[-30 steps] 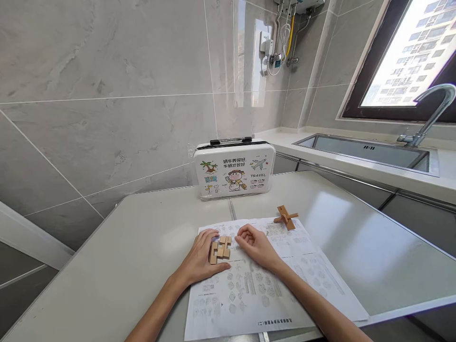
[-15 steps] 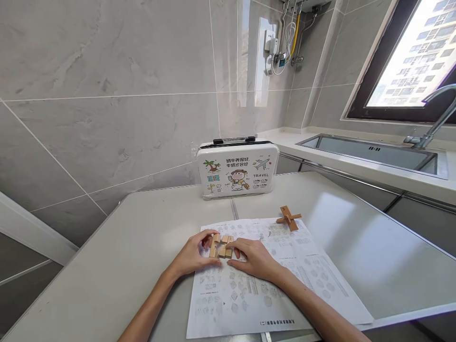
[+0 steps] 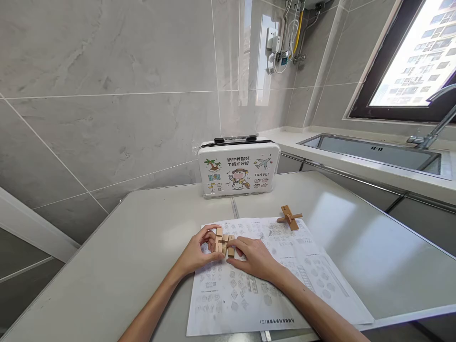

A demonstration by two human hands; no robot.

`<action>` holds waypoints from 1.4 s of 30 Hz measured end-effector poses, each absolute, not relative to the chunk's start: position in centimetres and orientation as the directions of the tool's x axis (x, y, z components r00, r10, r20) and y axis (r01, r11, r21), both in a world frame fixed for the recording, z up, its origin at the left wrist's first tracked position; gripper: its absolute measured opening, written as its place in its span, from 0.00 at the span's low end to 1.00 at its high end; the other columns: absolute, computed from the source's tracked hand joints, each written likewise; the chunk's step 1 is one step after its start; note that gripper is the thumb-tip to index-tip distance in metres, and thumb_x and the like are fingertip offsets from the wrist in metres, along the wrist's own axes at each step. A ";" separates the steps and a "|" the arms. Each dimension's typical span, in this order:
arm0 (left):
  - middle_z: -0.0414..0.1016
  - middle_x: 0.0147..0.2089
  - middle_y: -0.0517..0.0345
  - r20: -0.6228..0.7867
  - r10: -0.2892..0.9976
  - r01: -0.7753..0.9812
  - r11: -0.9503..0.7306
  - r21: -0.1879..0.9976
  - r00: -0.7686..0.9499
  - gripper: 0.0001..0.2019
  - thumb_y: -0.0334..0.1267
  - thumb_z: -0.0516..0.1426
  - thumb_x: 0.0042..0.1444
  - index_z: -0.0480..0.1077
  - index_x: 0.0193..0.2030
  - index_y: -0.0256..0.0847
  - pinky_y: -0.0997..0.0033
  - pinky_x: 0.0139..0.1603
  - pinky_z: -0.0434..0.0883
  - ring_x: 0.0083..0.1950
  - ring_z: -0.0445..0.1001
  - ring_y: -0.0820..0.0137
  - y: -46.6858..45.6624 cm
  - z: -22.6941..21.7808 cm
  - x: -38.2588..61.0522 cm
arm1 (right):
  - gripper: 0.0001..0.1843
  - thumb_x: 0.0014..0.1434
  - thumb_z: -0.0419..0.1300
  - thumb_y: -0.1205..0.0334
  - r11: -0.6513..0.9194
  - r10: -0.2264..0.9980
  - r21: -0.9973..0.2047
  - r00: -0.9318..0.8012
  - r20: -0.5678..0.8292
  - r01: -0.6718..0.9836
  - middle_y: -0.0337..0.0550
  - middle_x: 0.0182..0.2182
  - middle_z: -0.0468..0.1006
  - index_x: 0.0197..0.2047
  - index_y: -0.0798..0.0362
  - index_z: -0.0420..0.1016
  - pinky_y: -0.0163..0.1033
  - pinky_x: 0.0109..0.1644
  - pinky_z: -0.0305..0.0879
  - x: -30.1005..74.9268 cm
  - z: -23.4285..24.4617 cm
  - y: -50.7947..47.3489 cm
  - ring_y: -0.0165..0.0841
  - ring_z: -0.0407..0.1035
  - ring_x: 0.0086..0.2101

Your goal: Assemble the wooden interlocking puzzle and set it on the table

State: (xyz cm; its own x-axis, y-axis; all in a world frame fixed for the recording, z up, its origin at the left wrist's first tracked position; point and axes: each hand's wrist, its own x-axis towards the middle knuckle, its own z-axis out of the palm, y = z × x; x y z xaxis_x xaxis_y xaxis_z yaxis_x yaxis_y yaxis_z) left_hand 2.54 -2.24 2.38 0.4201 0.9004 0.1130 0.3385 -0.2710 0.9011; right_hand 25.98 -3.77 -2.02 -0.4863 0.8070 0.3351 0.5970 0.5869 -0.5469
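Several light wooden puzzle pieces (image 3: 225, 238) sit together over a printed instruction sheet (image 3: 281, 285), between my two hands. My left hand (image 3: 200, 249) grips a notched wooden puzzle piece (image 3: 218, 240) at the left, thumb at its near end and fingers at its far end. From the right, my right hand (image 3: 252, 254) pinches the piece at the right side (image 3: 231, 251) between thumb and fingers. The left piece stands against the others, and how far they interlock is too small to tell. Part of each piece is hidden by my fingers.
A brown crossed wooden puzzle (image 3: 289, 218) lies at the sheet's far right corner. Behind, a white cartoon-printed case (image 3: 239, 168) stands upright against the wall on the table (image 3: 107, 266). To the right are a sink (image 3: 370, 154) and a faucet (image 3: 432, 128).
My left hand has moved slightly right with its piece, closing the gap to the other pieces. My right hand stays nearly in place. The view has shifted a little.
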 end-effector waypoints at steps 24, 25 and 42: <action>0.72 0.41 0.62 0.088 0.952 0.324 -0.185 0.928 0.293 0.34 0.46 0.69 0.53 0.63 0.64 0.46 0.68 0.45 0.72 0.33 0.70 0.74 -2.3 1.5 3.3 | 0.14 0.74 0.49 0.55 0.414 0.893 -0.669 -0.133 0.430 0.617 0.46 0.48 0.77 0.56 0.45 0.70 0.40 0.39 0.67 26.9 -3.1 -2.6 0.36 0.73 0.37; 0.72 0.42 0.62 0.087 0.952 0.322 -0.184 0.929 0.293 0.34 0.45 0.69 0.53 0.63 0.64 0.47 0.68 0.45 0.72 0.33 0.70 0.74 -2.3 1.4 3.3 | 0.14 0.74 0.49 0.55 0.436 0.889 -0.702 -0.146 0.435 0.564 0.45 0.48 0.77 0.57 0.45 0.70 0.41 0.42 0.68 26.9 -2.8 -2.7 0.36 0.74 0.38; 0.70 0.33 0.66 0.094 0.913 0.398 -0.264 0.879 0.398 0.35 0.47 0.70 0.51 0.64 0.64 0.48 0.68 0.42 0.70 0.34 0.69 0.70 -3.7 1.8 4.7 | 0.12 0.71 0.54 0.55 0.485 0.870 -0.769 -0.320 0.375 0.417 0.43 0.44 0.82 0.54 0.47 0.72 0.42 0.41 0.70 26.4 -2.5 -3.5 0.36 0.76 0.36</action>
